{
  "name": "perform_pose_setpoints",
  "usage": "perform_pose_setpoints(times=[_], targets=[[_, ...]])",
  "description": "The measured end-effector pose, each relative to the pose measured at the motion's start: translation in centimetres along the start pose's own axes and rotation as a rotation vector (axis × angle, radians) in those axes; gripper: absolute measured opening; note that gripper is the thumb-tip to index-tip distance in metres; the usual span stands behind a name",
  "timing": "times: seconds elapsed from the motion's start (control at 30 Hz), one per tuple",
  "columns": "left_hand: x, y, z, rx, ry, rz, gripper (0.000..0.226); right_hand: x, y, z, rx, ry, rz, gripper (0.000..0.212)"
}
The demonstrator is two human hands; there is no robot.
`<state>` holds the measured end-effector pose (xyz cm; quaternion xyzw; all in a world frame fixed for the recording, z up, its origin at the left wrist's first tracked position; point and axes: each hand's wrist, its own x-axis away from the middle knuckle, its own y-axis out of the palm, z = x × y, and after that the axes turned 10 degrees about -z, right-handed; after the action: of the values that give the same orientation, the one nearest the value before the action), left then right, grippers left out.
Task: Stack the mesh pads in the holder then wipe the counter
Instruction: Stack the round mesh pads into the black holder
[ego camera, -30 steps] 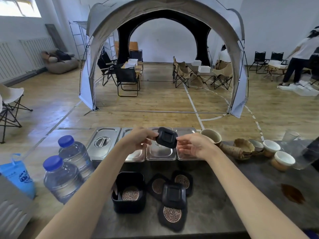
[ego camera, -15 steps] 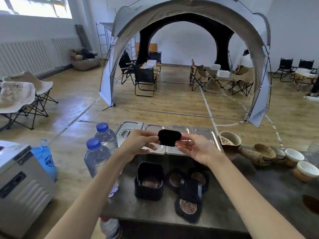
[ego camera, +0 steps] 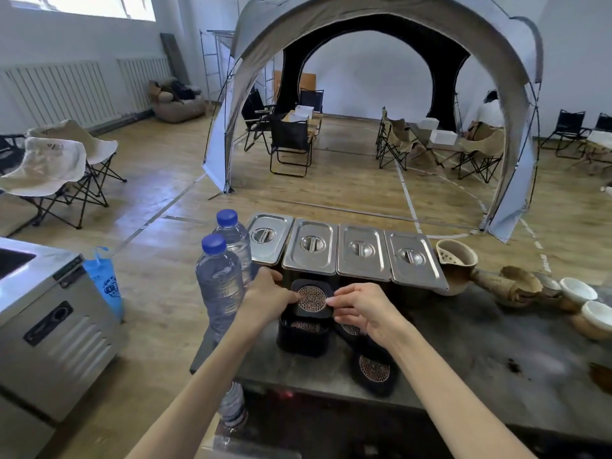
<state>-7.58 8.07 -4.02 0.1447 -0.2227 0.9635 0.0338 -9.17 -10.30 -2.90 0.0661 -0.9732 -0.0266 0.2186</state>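
Head camera view, looking down along two bare forearms at a grey counter. A second ago the person held one mesh pad up at chest height with its plain black back toward the camera. Now it has been turned over, so its round coppery mesh faces up, and brought down until it hovers just above the open top of the black holder. That suggests this pad is about to be dropped in. The left hand pinches the pad's left edge, thumb on top and curled fingers behind. The right hand pinches the right edge with its fingertips in the same way, so both hands are closed on the same pad and hold nothing else. A patterned pad already lies inside the holder below. Two loose pads remain on the counter just right of the holder, one partly hidden under the right wrist, so stacking looks about half done. Wiping has not begun, and a brown stain shows at the counter's far right edge. Two water bottles stand just left of the hands, with steel lidded pans behind.
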Motion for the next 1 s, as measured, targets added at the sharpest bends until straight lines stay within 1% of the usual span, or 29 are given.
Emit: perform_pose_setpoints(times=[0.07, 0.1, 0.23, 0.3, 0.37, 0.43, 0.57, 0.67, 0.73, 0.83, 1.0], targets=[[0.3, 0.4, -0.8, -0.044, -0.013, 0.018, 0.058, 0.1, 0.2, 1.0, 0.029, 0.011, 0.016, 0.024], [0.4, 0.5, -1.0, -0.058, -0.02, 0.017, 0.059, 0.1, 0.3, 1.3, 0.024, 0.014, 0.018, 0.023], [0.2, 0.2, -1.6, -0.109, -0.088, -0.045, 0.059, -0.2, 0.6, 2.0, 0.014, 0.016, 0.014, 0.029], [0.1, 0.2, -1.7, -0.125, -0.108, -0.057, 0.057, -0.4, 0.6, 2.3, 0.035, 0.027, 0.012, 0.029], [0.0, 0.5, -1.5, -0.171, -0.106, -0.066, 0.049, -0.8, 0.6, 2.6, 0.048, 0.05, 0.013, 0.026], [-0.3, 0.7, -1.2, -0.242, -0.092, -0.086, 0.036, -1.1, 0.6, 2.9, 0.045, 0.078, 0.01, 0.025], [-0.5, 0.8, -0.3, -0.397, -0.079, -0.109, 0.02, -1.6, 0.4, 3.3, 0.113, 0.137, -0.007, 0.017], [-0.5, 0.7, 0.0, -0.475, -0.088, -0.126, 0.005, -2.1, 0.1, 3.4, 0.197, 0.166, 0.005, 0.026], [-0.6, 0.7, -0.1, -0.484, -0.102, -0.15, 0.008, -2.2, 0.0, 3.3, 0.234, 0.171, -0.016, 0.021], [-0.7, 0.8, -0.1, -0.469, -0.105, -0.17, 0.015, -1.7, -0.7, 2.9, 0.221, 0.162, -0.068, 0.014], [-0.6, 0.4, 1.7, -0.556, 0.014, -0.093, 0.025, -0.1, -3.7, 1.7, 0.187, 0.089, -0.049, 0.017]])
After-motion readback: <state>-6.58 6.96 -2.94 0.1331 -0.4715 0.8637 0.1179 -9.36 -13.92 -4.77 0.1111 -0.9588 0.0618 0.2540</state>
